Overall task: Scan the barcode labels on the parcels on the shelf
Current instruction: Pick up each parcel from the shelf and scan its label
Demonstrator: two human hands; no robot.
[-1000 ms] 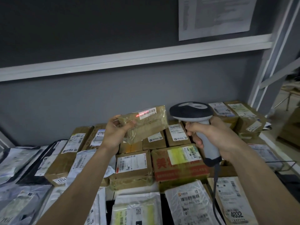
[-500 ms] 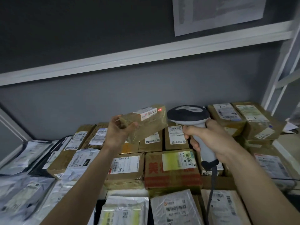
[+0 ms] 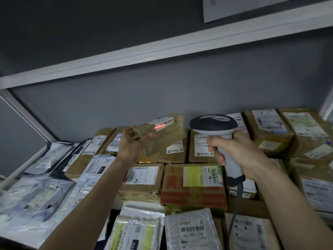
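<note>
Label text on the parcels is too blurred to read; shelf surface hidden under the pile, front rows cut off at the bottom edge; cable [image 3: 234,210] runs down off frame; paper [image 3: 252,6] on the wall cropped at top; right fingertips hidden behind the scanner [image 3: 213,124] grip, trigger not visible. White beam [image 3: 162,51] crosses above, white post [image 3: 27,116] slants at left, another post edge at far right; clear air between beam and pile, both hands working in it, above the boxes. Left hand [image 3: 132,145] holds a small taped box [image 3: 162,136] up off the pile, tilted, thumb on the near face, fingers curled round its left end, clamped on it; its barcode label [image 3: 163,122] sits near the top edge, red laser line [image 3: 159,126] just under the bars. Right hand [image 3: 237,152] wrapped tight round the scanner handle, head pointing at the box, near but apart. Below: red-printed box [image 3: 193,188], plastic mailers at left [image 3: 36,195].
</note>
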